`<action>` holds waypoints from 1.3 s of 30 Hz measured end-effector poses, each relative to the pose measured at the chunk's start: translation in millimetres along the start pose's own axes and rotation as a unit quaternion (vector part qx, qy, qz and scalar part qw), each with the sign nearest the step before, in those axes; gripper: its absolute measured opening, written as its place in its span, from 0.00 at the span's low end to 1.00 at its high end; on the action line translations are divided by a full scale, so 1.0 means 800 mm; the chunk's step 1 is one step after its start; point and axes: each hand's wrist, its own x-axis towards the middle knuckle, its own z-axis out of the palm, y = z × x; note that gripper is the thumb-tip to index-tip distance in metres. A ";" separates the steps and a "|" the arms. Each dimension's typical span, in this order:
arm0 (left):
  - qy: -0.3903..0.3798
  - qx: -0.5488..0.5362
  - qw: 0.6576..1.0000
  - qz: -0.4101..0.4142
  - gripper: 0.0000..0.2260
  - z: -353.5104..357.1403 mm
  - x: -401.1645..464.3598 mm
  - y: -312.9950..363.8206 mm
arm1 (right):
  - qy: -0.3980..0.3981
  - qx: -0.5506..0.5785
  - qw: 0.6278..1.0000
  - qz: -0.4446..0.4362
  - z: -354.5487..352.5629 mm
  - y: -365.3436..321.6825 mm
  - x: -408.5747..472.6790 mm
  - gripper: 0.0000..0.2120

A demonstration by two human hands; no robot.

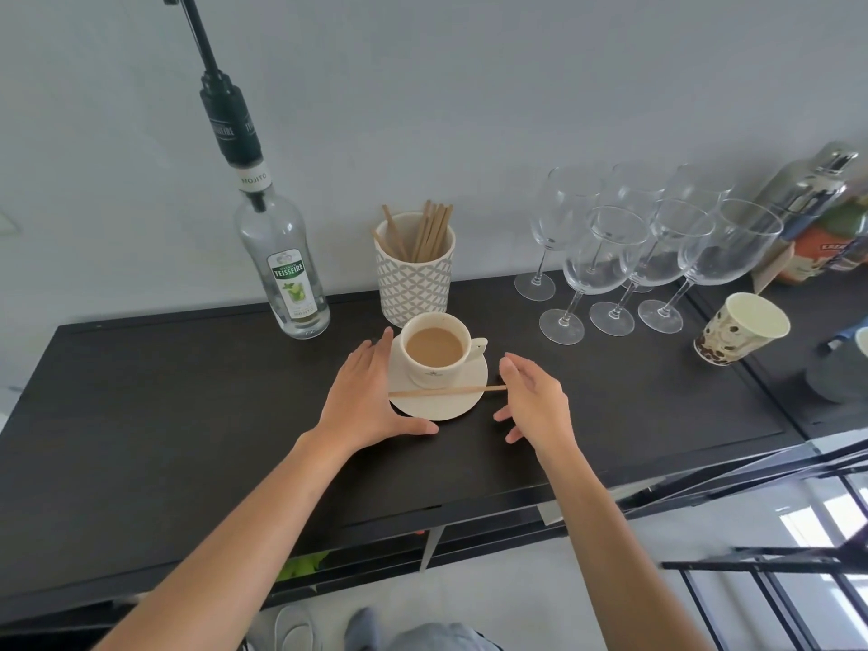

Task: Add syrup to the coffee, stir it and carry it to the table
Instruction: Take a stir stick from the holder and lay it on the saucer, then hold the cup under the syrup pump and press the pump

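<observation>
From the head view, a cream cup (434,352) of milky coffee sits on a matching saucer (439,406) near the middle of the dark bench (164,415), its handle turned to the right. A wooden stirrer (446,391) lies flat across the front of the saucer, its right end sticking out past the rim. The left hand (368,397) is open, fingers straight along the saucer's left edge and thumb stretched under its front rim. The right hand (533,401) is also open and holds nothing, fingers loosely spread just right of the saucer, with the stirrer's tip at its fingers. Behind the cup stands a patterned holder (415,279) full of more wooden stirrers. To its left is the syrup bottle (289,274), upright, with a black pump fitted on top. Empty wine glasses (629,256) cluster at the right rear, and a paper cup (740,328) stands further right
</observation>
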 end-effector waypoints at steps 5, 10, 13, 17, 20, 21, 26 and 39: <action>0.005 0.004 1.000 -0.001 0.66 -0.002 0.003 0.004 | -0.041 -0.040 0.998 -0.010 0.005 -0.014 0.008 0.22; 0.006 0.009 1.000 -0.014 0.65 -0.004 0.000 0.002 | -0.043 -0.057 0.997 -0.019 0.010 -0.018 0.012 0.22; 0.008 0.013 1.000 -0.028 0.65 -0.008 -0.004 -0.003 | -0.057 -0.058 0.996 -0.024 0.018 -0.021 0.011 0.21; 0.012 0.010 0.999 -0.050 0.65 -0.015 -0.015 -0.017 | -0.078 -0.052 0.995 -0.025 0.035 -0.026 0.009 0.22; 0.017 -0.002 0.997 -0.071 0.65 -0.020 -0.025 -0.031 | -0.094 -0.058 0.994 -0.023 0.049 -0.031 0.005 0.22; 0.019 -0.006 0.997 -0.078 0.65 -0.021 -0.028 -0.035 | -0.099 -0.059 0.993 -0.025 0.054 -0.033 0.004 0.22; 0.033 -0.016 0.994 -0.106 0.66 -0.031 -0.046 -0.061 | -0.123 -0.062 0.990 -0.030 0.082 -0.042 -0.005 0.22; 0.046 -0.044 0.988 -0.139 0.65 -0.067 -0.076 -0.126 | -0.168 -0.066 0.983 -0.030 0.148 -0.061 -0.032 0.25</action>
